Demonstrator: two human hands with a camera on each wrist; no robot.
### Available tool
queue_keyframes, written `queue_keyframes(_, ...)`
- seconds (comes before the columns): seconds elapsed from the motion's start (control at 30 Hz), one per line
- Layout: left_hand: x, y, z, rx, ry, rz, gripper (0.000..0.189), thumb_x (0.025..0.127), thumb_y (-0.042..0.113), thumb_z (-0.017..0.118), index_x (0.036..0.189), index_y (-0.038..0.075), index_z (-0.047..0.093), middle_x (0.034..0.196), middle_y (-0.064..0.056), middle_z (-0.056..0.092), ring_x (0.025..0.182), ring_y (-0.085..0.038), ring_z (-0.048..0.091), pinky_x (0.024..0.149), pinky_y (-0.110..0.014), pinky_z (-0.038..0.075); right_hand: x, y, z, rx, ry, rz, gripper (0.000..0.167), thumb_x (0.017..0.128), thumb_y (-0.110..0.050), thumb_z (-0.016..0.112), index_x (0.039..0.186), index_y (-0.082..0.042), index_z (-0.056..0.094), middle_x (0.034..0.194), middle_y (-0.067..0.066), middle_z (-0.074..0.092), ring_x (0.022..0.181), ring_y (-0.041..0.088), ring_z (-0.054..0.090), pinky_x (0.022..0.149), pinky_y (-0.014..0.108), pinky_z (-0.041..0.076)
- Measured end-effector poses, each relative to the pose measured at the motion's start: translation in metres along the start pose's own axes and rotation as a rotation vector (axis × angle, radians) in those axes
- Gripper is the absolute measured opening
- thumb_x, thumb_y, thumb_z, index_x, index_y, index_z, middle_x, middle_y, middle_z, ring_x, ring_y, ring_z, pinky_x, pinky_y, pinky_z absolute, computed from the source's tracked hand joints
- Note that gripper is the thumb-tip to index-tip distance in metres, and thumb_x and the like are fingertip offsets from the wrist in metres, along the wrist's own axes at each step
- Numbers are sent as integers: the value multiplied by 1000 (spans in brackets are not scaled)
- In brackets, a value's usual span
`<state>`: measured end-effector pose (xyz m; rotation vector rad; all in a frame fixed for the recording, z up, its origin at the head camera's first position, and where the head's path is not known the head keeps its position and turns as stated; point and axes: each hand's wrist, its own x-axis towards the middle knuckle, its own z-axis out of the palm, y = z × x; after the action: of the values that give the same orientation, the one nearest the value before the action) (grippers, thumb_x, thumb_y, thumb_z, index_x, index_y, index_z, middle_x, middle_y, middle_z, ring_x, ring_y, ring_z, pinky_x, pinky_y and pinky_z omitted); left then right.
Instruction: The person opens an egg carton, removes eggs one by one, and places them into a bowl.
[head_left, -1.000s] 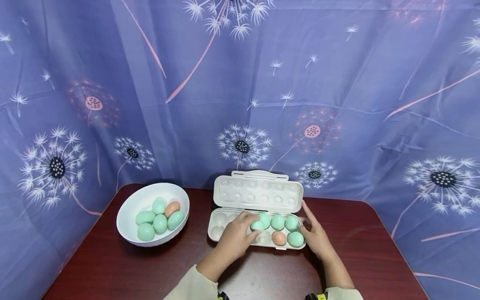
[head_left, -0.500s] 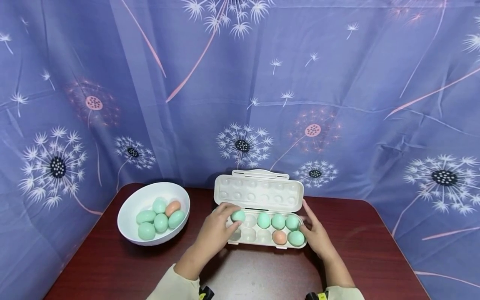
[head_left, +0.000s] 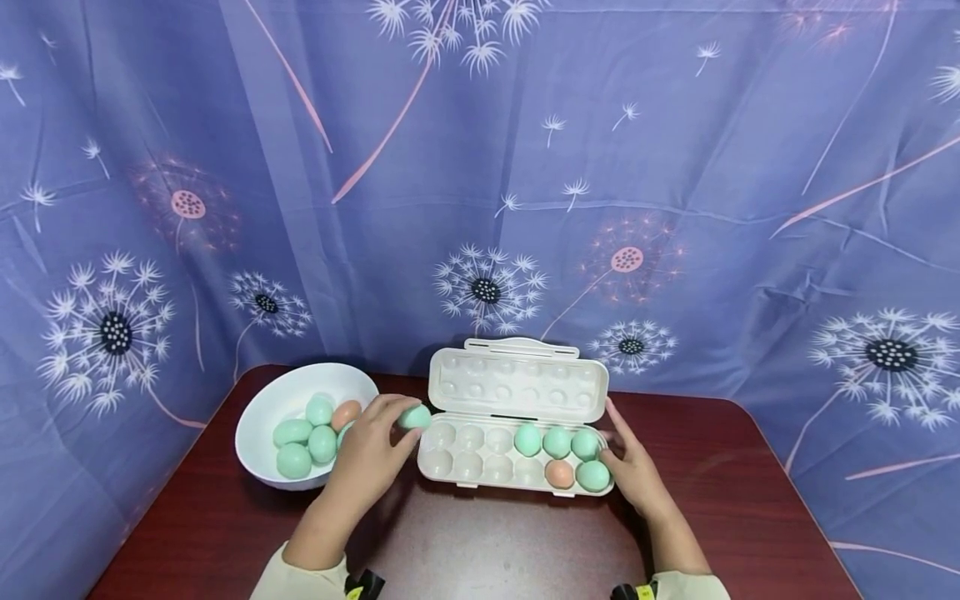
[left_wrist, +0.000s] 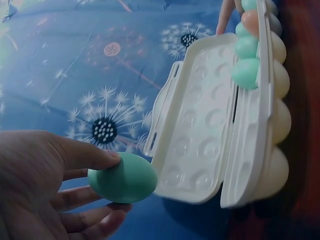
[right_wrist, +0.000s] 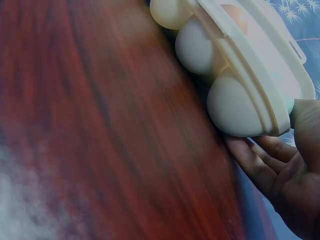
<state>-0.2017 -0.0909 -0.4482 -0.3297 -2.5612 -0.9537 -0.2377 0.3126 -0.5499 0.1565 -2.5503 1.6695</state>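
Observation:
A light green egg (head_left: 415, 417) is pinched between the thumb and fingers of my left hand (head_left: 367, 454), in the air between bowl and carton. In the left wrist view the egg (left_wrist: 127, 179) lies on its side at the fingertips. The white egg carton (head_left: 517, 396) stands open, its lid tipped back. At its right end sit several green eggs and one orange egg (head_left: 558, 474); the cups to their left hold nothing. My right hand (head_left: 637, 475) grips the carton's right end, thumb at the rim, fingers along the outer side and below the edge in the right wrist view.
A white bowl (head_left: 258, 450) with several green eggs (head_left: 293, 461) and an orange egg (head_left: 346, 414) stands at the left, partly behind my left hand. The dark red table (head_left: 525, 550) ends at a blue curtain (head_left: 480, 167) with dandelion print.
My left hand has moved left with the green egg, from above the carton's middle cups to beyond its left end, beside the bowl. My right hand has stayed at the carton's right end.

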Motion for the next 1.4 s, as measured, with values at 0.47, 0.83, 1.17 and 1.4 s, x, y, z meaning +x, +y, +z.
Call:
queue_keyframes(0.47,-7,-27,-38,59,-3,-96,38,87,12,77,124,9,70,125,-14,66,101,-33,69,83,-49,57,-1,-2,-1,23,-11,8,86,93,10,54,163,-25,21,122,28,67,98,8,62,79,20,53)
queue_keyframes(0.83,-6,-44,-58,112,-16,-167,37,87,17,76,123,8,70,122,-17,66,95,-32,67,82,-50,54,-2,-2,-1,18,-9,-5,85,93,10,54,163,-24,20,120,27,67,97,7,62,78,20,52)
queue_keyframes(1.17,-7,-60,-78,162,-127,-185,33,83,13,78,115,4,71,111,-20,69,98,-36,67,85,-55,52,-1,-1,0,17,-5,-14,85,92,11,54,163,-23,21,118,27,68,95,6,62,78,19,52)
queue_keyframes(1.4,-7,-69,-76,186,-283,-236,37,84,15,77,118,2,70,106,-20,70,95,-33,67,84,-53,52,-1,0,0,6,2,-29,85,92,11,55,163,-22,22,116,26,69,94,5,62,79,18,51)
